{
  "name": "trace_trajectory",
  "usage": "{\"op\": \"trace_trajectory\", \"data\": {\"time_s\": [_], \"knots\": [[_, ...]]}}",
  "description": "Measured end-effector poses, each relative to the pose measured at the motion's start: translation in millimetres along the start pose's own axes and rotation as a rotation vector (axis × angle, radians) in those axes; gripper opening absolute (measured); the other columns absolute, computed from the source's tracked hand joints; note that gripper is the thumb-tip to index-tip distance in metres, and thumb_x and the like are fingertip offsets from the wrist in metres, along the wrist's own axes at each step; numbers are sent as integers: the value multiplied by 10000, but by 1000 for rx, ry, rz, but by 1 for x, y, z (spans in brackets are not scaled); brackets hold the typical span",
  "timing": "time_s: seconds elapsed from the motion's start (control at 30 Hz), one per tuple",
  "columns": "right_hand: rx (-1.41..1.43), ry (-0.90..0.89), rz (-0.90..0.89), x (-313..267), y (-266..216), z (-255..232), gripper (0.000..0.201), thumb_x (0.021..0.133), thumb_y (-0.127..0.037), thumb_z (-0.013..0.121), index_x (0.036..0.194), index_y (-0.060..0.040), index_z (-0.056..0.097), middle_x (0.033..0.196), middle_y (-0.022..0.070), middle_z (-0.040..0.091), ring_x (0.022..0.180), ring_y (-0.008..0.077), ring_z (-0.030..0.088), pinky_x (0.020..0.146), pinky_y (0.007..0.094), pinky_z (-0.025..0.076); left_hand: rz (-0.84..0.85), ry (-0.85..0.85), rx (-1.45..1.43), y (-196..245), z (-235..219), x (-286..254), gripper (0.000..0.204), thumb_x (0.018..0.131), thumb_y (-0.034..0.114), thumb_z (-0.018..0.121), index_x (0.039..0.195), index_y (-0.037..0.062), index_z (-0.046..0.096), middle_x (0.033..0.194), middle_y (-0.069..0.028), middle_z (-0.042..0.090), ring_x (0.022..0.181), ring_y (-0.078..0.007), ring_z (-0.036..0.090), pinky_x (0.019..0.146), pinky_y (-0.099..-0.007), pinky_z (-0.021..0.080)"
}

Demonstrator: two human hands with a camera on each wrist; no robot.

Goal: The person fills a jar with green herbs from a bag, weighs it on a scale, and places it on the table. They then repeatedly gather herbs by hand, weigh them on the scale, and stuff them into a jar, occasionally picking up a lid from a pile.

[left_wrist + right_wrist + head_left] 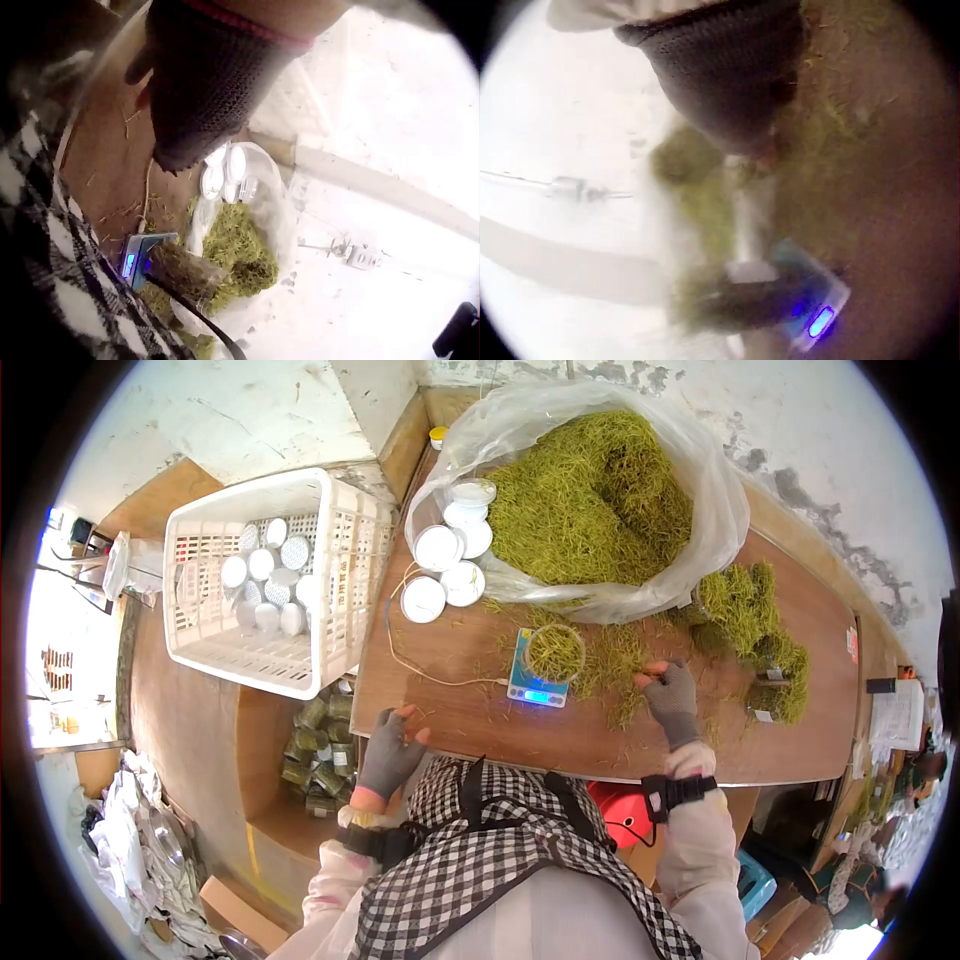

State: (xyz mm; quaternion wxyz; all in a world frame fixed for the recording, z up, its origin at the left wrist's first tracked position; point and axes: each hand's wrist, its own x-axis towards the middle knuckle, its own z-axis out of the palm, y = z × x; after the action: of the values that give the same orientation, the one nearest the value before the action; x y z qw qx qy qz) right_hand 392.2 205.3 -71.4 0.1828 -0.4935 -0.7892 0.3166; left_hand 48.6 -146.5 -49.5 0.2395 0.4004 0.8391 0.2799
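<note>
On the wooden table [470,730], a clear round container [555,652] filled with dried green stalks stands on a small blue digital scale [538,698] with a lit display. My right hand [672,700], in a grey fingerless glove, is just right of the scale beside loose green stalks [622,670]; its fingers are bent, with nothing visible between them. In the right wrist view this hand [727,75] is blurred. My left hand [392,752], gloved alike, hangs at the table's front edge, thumb and fingers apart and holding nothing.
Behind the scale, a large plastic bag [715,510] holds a heap of green stalks [570,500]. White lids [438,547] lie beside it. A white basket [320,610] with several silvery-white containers stands left. Filled containers [770,670] stand right; others fill a box [262,800] below.
</note>
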Motion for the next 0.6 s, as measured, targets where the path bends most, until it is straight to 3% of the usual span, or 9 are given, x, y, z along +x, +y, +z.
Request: {"op": "trace_trajectory", "data": {"time_s": [0.07, 0.13, 0.17, 0.33, 0.37, 0.43, 0.47, 0.53, 0.6], "knots": [[104, -11, 43, -4, -64, -18, 236, 767, -180, 844, 954, -68, 751, 971, 124, 634, 902, 327, 648, 794, 411, 521, -30, -11, -34, 2, 7, 5, 480, 889, 228, 740, 1290, 1, 604, 1121, -168, 593, 934, -275, 666, 825, -387, 542], [96, -29, -182, -5, -132, -18, 250, 785, -221, 847, 956, -66, 752, 962, 124, 626, 926, 324, 649, 797, 410, 517, -46, -28, -62, 13, 10, 12, 481, 887, 228, 740, 1288, 0, 603, 1122, -174, 593, 949, -282, 659, 838, -389, 538], [95, -20, -180, -2, -143, -6, 250, 785, -221, 847, 956, -66, 752, 962, 124, 626, 926, 324, 649, 797, 410, 517, -49, -60, -82, 25, 6, 16, 477, 886, 227, 740, 1283, -1, 604, 1137, -181, 591, 962, -295, 658, 845, -391, 536], [-198, -23, -285, 9, -166, 32, 290, 831, -221, 814, 1073, -83, 732, 1016, 160, 620, 955, 335, 650, 789, 425, 520, 43, -74, -108, 27, 2, 46, 499, 884, 218, 734, 1305, 3, 573, 1186, -208, 574, 1015, -366, 644, 871, -431, 530], [-201, -25, -290, 9, -167, 31, 290, 831, -221, 814, 1073, -83, 732, 1016, 160, 620, 955, 335, 650, 789, 425, 520, 131, -2, -27, 24, 0, 56, 523, 882, 216, 733, 1325, 5, 551, 1201, -221, 566, 1034, -392, 633, 879, -454, 526], [-23, 211, -473, -1, -166, 25, 337, 854, -206, 792, 1157, -92, 697, 1032, 162, 608, 928, 325, 634, 782, 414, 517, 211, 66, 52, 24, -7, 75, 548, 879, 213, 732, 1344, 8, 529, 1216, -234, 557, 1054, -419, 622, 886, -478, 522], [-25, 210, -473, -7, -165, 17, 337, 854, -206, 792, 1157, -92, 697, 1032, 162, 608, 928, 325, 634, 782, 414, 517, 245, 103, 58, 27, -12, 88, 576, 872, 215, 733, 1362, 11, 509, 1237, -261, 543, 1097, -444, 595, 918, -487, 511], [-15, 214, -250, -25, -159, -5, 349, 871, -186, 774, 1188, -80, 674, 1018, 143, 597, 881, 298, 607, 769, 395, 512, 284, 140, 61, 29, -15, 115, 604, 866, 217, 733, 1379, 15, 489, 1258, -287, 530, 1141, -470, 568, 951, -496, 501], [-19, 235, -173, -45, -135, -15, 325, 884, -166, 756, 1183, -68, 672, 1013, 134, 591, 867, 273, 595, 762, 378, 509, 374, 237, 249, 26, -11, 140, 648, 849, 239, 739, 1402, 19, 482, 1336, -306, 491, 1244, -479, 508, 1030, -490, 465]]}}
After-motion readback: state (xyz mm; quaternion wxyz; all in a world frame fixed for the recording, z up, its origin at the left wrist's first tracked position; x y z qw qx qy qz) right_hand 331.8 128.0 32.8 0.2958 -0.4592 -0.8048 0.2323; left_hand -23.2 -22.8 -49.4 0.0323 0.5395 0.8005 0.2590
